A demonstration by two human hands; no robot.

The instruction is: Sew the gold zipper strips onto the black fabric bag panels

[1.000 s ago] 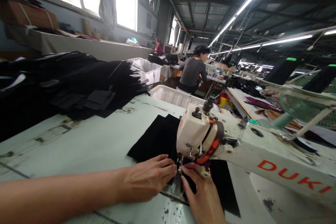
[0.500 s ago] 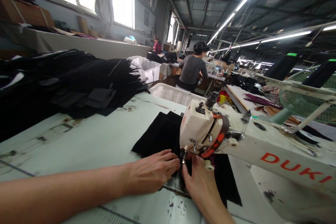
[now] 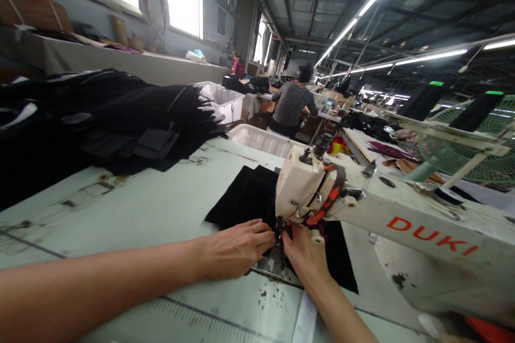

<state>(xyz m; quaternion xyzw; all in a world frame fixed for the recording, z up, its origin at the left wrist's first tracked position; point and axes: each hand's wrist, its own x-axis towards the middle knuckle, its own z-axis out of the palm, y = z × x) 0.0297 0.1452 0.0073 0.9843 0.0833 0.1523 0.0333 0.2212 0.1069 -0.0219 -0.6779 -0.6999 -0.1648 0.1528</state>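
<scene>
A black fabric piece (image 3: 243, 195) lies under the head of a white sewing machine (image 3: 300, 179), with more of the dark cloth showing right of the needle. My left hand (image 3: 241, 249) rests on the near edge of the cloth, fingers together and curled, their tips just left of the presser foot. On the other side, my right hand (image 3: 306, 252) pinches the fabric close to the needle. Its fingertips are partly hidden behind the machine head. Below both hands, the metal needle plate (image 3: 271, 265) is partly visible.
A large heap of black cut pieces (image 3: 140, 118) covers the table's left. Beyond the edge stand white plastic bins (image 3: 257, 139). Thread cones (image 3: 422, 99) and a green fan (image 3: 462, 144) are at right. A co-worker (image 3: 292, 102) sits ahead.
My right hand has drawn its thumb in closer to the fingers by the needle. The fabric right of the needle has shifted slightly, and the camera view has moved a little.
</scene>
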